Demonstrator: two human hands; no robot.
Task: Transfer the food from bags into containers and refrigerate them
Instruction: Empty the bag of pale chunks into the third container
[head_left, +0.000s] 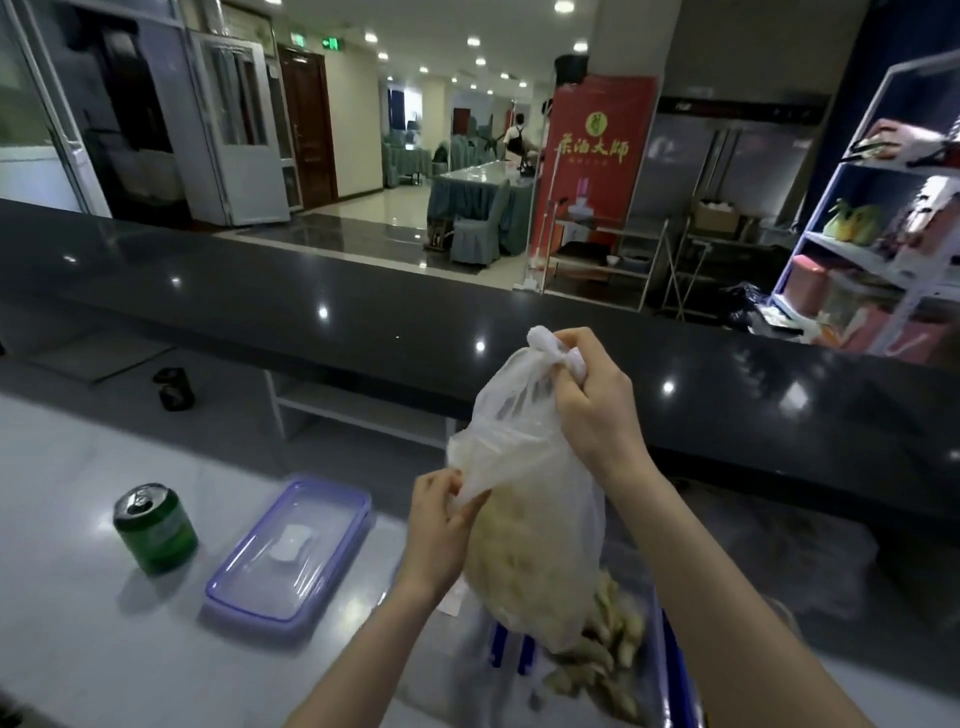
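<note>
While both hands grip plastic bag, lid left, can beyond

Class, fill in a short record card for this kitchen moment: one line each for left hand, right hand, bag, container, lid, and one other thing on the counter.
left hand: pinches the bag's side
right hand: grips the knotted top
bag: translucent, holds pale food, lifted over the container
container: blue-edged, some food inside
lid: flat on counter, left of container
can: green, upright
</note>
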